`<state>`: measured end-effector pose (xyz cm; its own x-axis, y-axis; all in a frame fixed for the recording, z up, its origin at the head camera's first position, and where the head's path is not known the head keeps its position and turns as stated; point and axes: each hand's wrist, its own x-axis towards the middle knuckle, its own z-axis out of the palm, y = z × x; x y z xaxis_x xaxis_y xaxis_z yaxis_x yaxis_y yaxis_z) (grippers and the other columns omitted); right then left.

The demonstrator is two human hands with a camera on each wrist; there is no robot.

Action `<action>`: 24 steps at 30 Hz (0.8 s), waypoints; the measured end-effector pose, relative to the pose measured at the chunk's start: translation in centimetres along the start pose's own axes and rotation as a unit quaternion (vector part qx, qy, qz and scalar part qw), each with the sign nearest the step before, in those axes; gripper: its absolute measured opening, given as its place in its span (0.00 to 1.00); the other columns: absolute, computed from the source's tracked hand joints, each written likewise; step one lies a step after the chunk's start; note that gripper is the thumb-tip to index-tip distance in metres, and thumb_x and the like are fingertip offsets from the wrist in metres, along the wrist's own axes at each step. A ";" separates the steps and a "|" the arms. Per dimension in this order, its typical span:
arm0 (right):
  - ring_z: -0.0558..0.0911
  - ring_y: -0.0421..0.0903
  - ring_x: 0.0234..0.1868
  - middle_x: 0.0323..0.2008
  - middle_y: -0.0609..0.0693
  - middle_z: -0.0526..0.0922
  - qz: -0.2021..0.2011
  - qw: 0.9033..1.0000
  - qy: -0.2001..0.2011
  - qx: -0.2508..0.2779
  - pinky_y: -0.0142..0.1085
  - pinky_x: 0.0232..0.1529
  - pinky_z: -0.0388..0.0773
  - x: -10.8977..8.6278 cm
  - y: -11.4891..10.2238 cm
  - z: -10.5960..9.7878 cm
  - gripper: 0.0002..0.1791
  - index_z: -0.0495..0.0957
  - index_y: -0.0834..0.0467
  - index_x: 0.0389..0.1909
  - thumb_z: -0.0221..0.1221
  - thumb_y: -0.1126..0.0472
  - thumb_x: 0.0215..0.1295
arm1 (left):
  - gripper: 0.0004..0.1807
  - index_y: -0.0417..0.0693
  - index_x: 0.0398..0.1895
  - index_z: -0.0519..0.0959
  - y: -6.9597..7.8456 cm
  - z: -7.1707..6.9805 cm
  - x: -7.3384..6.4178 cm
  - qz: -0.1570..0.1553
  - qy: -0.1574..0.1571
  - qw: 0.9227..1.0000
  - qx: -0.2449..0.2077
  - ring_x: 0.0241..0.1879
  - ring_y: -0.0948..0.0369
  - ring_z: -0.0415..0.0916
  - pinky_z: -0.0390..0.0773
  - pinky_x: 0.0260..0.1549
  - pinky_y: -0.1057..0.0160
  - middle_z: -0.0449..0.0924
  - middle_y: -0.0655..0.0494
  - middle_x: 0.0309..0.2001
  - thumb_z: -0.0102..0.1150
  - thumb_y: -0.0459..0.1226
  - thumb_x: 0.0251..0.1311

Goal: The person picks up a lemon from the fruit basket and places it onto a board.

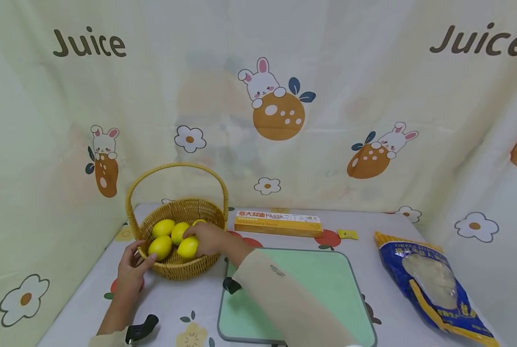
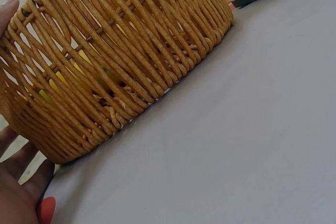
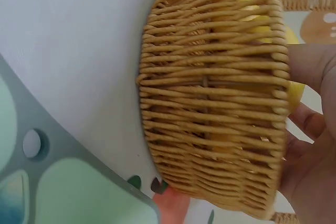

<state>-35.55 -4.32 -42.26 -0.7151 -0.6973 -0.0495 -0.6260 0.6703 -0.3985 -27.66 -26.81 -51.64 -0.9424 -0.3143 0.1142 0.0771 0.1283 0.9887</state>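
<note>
Several yellow lemons (image 1: pixel 163 228) lie in a wicker basket (image 1: pixel 178 273) with a tall arched handle. At the basket's left rim, my left hand (image 1: pixel 131 267) grips it with the thumb over the edge and the fingers against the outer wall. In the left wrist view that hand (image 2: pixel 18 182) is partly out of frame beside the woven wall. My right hand (image 1: pixel 209 239) reaches into the basket from the right and holds a lemon (image 1: pixel 187 247) at its near side. The right wrist view shows this hand (image 3: pixel 315 129) over the rim, its fingertips partly hidden by the weave.
A green cutting board (image 1: pixel 302 284) lies under my right forearm. Behind it sits a pasta box (image 1: pixel 278 224), with a small yellow packet (image 1: pixel 347 234) to its right. A blue pasta bag (image 1: pixel 432 284) lies at the right edge. A printed curtain (image 1: pixel 328 58) hangs behind the table.
</note>
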 end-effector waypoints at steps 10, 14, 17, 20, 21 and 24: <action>0.71 0.42 0.56 0.59 0.44 0.71 0.001 0.998 0.052 0.037 0.37 0.55 0.72 -1.9 0.1 -1.8 0.34 0.76 0.43 0.59 0.75 0.60 0.48 | 0.35 0.46 0.69 0.60 -0.2 0.2 0.2 0.007 0.003 1.000 -0.005 0.70 0.50 0.55 0.58 0.66 0.47 0.56 0.52 0.72 0.65 0.42 0.62; 0.70 0.45 0.61 0.64 0.46 0.68 0.004 0.997 0.062 0.036 0.41 0.57 0.72 -2.8 0.4 -2.3 0.35 0.75 0.43 0.61 0.74 0.61 0.49 | 0.37 0.46 0.70 0.60 -0.3 0.5 0.2 0.007 -0.004 1.000 -0.008 0.70 0.50 0.54 0.58 0.66 0.47 0.55 0.52 0.72 0.65 0.43 0.61; 0.69 0.45 0.61 0.65 0.44 0.67 0.002 0.997 0.065 0.031 0.42 0.57 0.72 -3.4 0.5 -2.7 0.36 0.75 0.43 0.61 0.74 0.61 0.49 | 0.37 0.48 0.70 0.60 -0.1 0.3 0.2 0.003 -0.002 1.000 -0.005 0.70 0.50 0.54 0.58 0.66 0.47 0.55 0.53 0.73 0.65 0.44 0.62; 0.68 0.46 0.63 0.65 0.43 0.67 -0.004 0.997 0.068 0.026 0.43 0.59 0.70 -4.1 0.4 -3.2 0.36 0.74 0.43 0.62 0.74 0.61 0.49 | 0.37 0.48 0.70 0.60 0.0 0.0 0.0 -0.003 0.004 1.000 -0.001 0.70 0.49 0.54 0.58 0.66 0.47 0.54 0.53 0.73 0.64 0.45 0.62; 0.68 0.47 0.63 0.65 0.43 0.68 -0.006 0.997 0.071 0.022 0.43 0.59 0.70 -4.4 0.4 -3.4 0.36 0.75 0.43 0.62 0.74 0.60 0.49 | 0.36 0.49 0.71 0.60 0.0 0.0 0.0 -0.007 0.005 1.000 -0.002 0.70 0.49 0.53 0.58 0.66 0.47 0.54 0.53 0.73 0.64 0.45 0.62; 0.68 0.48 0.62 0.64 0.45 0.68 -0.001 0.997 0.078 0.020 0.43 0.58 0.71 -5.6 0.7 -4.0 0.36 0.75 0.45 0.61 0.75 0.61 0.48 | 0.36 0.49 0.71 0.60 0.0 0.1 -0.1 -0.010 0.001 1.000 -0.005 0.71 0.49 0.53 0.58 0.66 0.47 0.53 0.53 0.74 0.64 0.44 0.62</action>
<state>-33.26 1.05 -38.66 -0.7555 -0.6484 0.0933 -0.6166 0.6557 -0.4357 -27.64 -26.69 -51.62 -0.9429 -0.3196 0.0940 0.0605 0.1130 0.9917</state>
